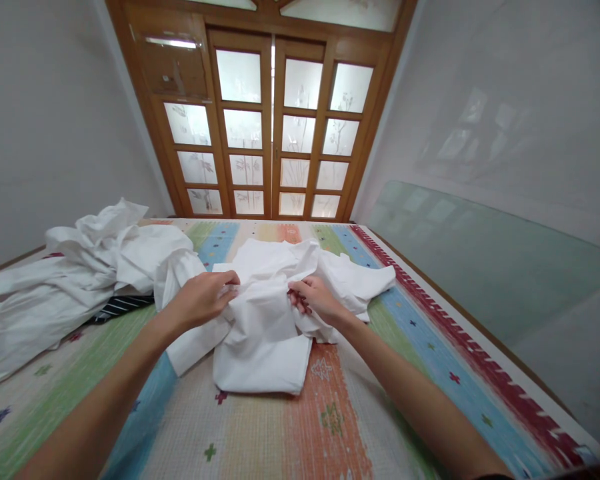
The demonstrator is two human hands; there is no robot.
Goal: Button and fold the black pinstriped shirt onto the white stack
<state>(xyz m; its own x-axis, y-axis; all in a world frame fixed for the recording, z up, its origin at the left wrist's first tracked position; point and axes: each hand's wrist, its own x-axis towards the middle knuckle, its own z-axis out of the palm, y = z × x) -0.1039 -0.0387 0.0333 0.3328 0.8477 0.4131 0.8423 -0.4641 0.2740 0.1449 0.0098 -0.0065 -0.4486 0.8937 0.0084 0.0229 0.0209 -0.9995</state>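
Observation:
A crumpled white shirt (263, 357) lies in the middle of the bed, with one sleeve-like end reaching right and another flap spread to the lower left. My left hand (205, 297) pinches the fabric on its left side, thumb and fingers closed. On the other side, my right hand (316, 300) grips a fold between thumb and forefinger, its remaining fingers curled beneath. Between the two hands the cloth is slightly raised, and its front part hangs down onto the bedcover. Folds hide the shirt's collar and buttons.
A heap of white clothes (105, 257) lies at the left, with a black striped cloth (123, 307) under its edge. Beneath everything is a colourful striped bedcover (260, 440). Wooden doors with glass panes (273, 133) stand beyond the bed. Walls rise on both sides.

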